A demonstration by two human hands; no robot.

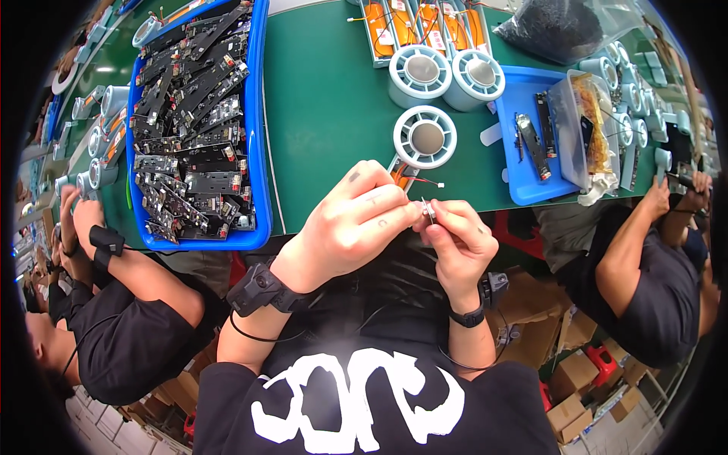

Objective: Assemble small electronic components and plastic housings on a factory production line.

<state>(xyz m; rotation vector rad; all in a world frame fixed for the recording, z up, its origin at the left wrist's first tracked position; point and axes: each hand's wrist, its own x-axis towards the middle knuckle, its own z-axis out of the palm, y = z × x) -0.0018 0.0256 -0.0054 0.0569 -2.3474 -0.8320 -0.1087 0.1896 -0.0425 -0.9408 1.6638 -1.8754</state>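
My left hand (353,224) is closed, its fingers curled and thumb and fingertips pinching something small that they mostly hide. Facing it, my right hand (461,241) grips a narrow dark circuit board (430,213), seen almost end-on between thumb and forefinger. The fingertips of both hands meet at this board, above the table's near edge. Just beyond them lies a light-blue handheld fan housing (425,138) with a round grille, its lower part partly covered by my left hand. A thin wire with a small white connector (440,185) sticks out from it.
A blue tray (262,152) heaped with black circuit boards stands at left. Two fan housings (421,72) and several orange batteries (432,26) are at the back. To the right are a smaller blue tray (535,189), a clear box (578,136) and a black-filled bag (557,30). Co-workers sit either side.
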